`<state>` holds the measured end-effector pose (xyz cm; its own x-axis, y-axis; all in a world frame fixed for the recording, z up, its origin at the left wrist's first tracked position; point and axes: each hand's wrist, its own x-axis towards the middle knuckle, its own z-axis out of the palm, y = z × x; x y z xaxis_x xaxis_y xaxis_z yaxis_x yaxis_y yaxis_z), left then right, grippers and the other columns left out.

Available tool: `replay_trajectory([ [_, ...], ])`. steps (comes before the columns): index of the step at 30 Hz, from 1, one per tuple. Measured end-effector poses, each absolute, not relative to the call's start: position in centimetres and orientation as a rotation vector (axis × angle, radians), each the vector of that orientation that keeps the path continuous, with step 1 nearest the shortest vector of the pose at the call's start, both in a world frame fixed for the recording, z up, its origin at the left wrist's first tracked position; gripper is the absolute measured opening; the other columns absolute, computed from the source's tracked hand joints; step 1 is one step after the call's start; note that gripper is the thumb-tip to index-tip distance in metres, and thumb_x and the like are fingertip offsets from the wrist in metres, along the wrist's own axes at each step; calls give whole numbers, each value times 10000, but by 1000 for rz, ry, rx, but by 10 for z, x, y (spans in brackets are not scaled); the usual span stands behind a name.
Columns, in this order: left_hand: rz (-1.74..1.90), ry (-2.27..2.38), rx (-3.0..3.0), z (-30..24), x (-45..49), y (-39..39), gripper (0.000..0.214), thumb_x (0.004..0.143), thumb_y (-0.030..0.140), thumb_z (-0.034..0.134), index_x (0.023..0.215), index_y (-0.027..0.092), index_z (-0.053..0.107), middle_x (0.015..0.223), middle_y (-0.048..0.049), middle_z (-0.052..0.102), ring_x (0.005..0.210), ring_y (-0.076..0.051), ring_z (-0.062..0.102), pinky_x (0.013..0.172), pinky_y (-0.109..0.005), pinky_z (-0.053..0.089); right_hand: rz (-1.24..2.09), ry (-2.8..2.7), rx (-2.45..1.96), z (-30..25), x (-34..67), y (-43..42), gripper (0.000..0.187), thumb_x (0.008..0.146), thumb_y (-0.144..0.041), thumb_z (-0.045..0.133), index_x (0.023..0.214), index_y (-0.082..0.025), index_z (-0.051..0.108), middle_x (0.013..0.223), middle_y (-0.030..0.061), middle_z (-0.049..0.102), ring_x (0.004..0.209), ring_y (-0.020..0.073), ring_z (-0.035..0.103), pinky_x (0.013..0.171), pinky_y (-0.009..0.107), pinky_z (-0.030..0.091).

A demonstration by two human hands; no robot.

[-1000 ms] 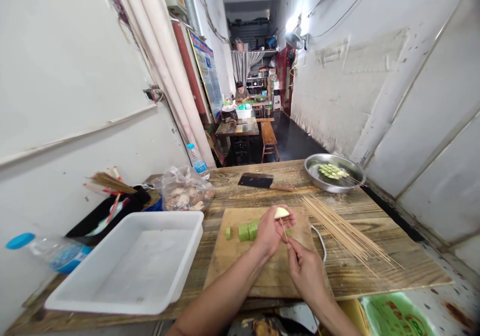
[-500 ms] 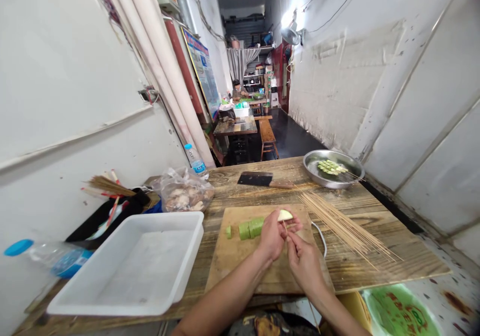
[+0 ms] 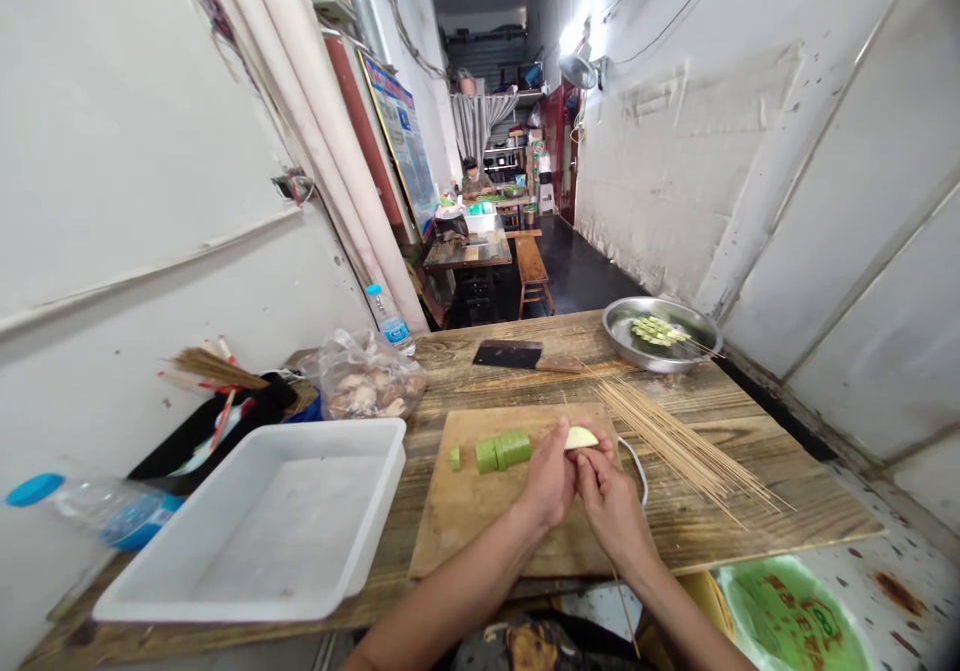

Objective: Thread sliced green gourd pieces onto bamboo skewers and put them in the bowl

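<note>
My left hand [image 3: 551, 476] is closed around a pale green half-round vegetable slice [image 3: 580, 438], holding it above the cutting board [image 3: 480, 526]. Right beside it, my right hand [image 3: 609, 506] pinches a thin bamboo skewer [image 3: 625, 611], whose lower end sticks out under the wrist. The fingers hide where skewer and slice meet. On the board, left of my hands, lies a row of cut green vegetable pieces [image 3: 502, 451], with a small piece [image 3: 455, 458] apart from it. Loose bamboo skewers [image 3: 686, 441] are spread to the right of the board.
A cleaver [image 3: 510, 355] lies behind the board. Skewered green pieces [image 3: 658, 331] rest in a steel bowl [image 3: 622, 351] at the back right. At left stand a white plastic tub [image 3: 300, 606], a bag of brownish food [image 3: 375, 386] and water bottles [image 3: 390, 323]. Another person [image 3: 474, 181] sits farther back.
My right hand has moved up to the slice, and less skewer shows between my hands. The slice has tilted flatter and shifted slightly right.
</note>
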<state>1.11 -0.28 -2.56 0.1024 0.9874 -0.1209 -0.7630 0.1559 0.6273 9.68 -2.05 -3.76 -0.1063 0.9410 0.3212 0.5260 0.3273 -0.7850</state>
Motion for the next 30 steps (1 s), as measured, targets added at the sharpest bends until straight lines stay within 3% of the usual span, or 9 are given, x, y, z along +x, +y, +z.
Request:
replay_trajectory([
  [9,1396,731,399,-35,-2,-2,360,752,425,637,912,107,586,829,-112,682,787,-221,663,717,-324,512,624,-1840,-1302,-49,92,-19,331,864,-313,371,840,-155,660,736,74,696,611,173,618,574,249,436],
  [16,1401,840,231,-39,-8,4,161,855,258,502,858,104,550,787,-110,667,693,-170,665,672,-281,520,622,-1892,-1291,-72,95,-35,359,879,-327,358,830,-142,661,657,47,668,493,137,559,497,228,406],
  [25,1422,697,265,-64,34,-11,180,762,329,571,722,154,576,720,-80,661,741,-209,644,738,-347,482,534,-1861,-1485,-80,108,-25,411,862,-405,364,784,-144,672,703,102,674,572,184,588,543,275,428],
  [30,1394,865,526,-72,19,-8,357,743,474,580,889,150,609,899,-130,658,845,-246,615,821,-395,437,561,-1833,-1479,-85,120,-23,447,867,-448,342,850,-137,663,719,97,677,586,181,599,549,271,439],
])
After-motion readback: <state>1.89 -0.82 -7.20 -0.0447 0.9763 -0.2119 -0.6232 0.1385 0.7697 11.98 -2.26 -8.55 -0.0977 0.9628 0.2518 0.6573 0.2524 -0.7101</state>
